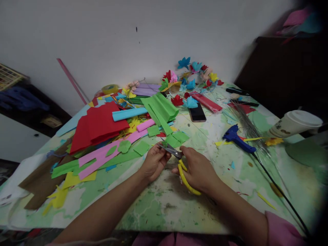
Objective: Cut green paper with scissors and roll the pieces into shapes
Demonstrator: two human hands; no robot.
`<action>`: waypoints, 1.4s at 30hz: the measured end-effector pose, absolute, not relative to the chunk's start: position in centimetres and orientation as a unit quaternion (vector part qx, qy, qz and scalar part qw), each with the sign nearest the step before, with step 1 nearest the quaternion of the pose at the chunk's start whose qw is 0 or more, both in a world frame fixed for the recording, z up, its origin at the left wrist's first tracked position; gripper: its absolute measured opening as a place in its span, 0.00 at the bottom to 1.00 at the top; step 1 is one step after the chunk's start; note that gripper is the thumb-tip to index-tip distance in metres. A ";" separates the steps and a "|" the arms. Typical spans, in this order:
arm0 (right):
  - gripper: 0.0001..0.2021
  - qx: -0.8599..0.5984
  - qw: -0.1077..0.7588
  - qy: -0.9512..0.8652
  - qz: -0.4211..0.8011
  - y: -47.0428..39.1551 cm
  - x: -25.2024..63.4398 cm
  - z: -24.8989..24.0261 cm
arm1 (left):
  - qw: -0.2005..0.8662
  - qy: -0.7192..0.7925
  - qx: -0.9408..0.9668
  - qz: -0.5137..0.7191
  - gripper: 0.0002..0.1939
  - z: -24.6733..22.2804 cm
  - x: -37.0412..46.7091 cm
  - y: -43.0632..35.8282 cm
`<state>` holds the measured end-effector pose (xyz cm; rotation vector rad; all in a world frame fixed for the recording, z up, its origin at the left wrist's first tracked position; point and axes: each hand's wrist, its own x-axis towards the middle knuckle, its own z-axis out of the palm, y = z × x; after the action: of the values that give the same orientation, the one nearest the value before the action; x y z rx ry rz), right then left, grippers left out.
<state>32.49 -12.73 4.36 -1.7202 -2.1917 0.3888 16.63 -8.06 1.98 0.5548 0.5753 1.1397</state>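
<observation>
The right hand (200, 168) was curled around the scissors (189, 184) by their yellow handles, the fingers closed on them and the blades pointing toward the left hand (155, 163). That left hand was pinched nearly together, thumb against fingers, on a small piece of green paper (164, 144), mostly hidden; it showed at the fingertips, right by the blade tips. Whether the blades touched it could not be told.

Just beyond the blades lay some green squares (180, 136), and to the left of the left hand a green cutout (124, 146) rested on a pink strip (101, 156). Farther out, a folded green sheet (162, 106) lay behind the squares, with red paper (98, 124) to its left and a phone (197, 113) to its right. Paper flowers (191, 83) were heaped at the back by the wall. Well to the right of the right hand lay a blue glue gun (238, 139), beside thin wires (247, 123), with a lidded cup (294, 123) near the table's edge.
</observation>
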 end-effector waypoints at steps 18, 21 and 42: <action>0.20 -0.606 0.153 -0.767 0.145 -12.9 32.6 4.6 | 0.745 0.264 0.314 0.526 0.08 1.5 16.3 -7.7; 0.19 -0.607 0.156 -0.765 0.150 -13.0 32.7 4.7 | 0.731 0.269 0.342 0.525 0.08 1.7 16.2 -7.6; 0.14 -0.609 0.162 -0.744 0.222 -13.1 33.1 4.8 | 0.625 0.389 0.481 0.477 0.10 2.5 13.7 -5.4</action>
<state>33.11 -13.06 4.81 -1.7387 -2.1234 0.6347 13.73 -5.44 2.47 1.1046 0.8926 1.0938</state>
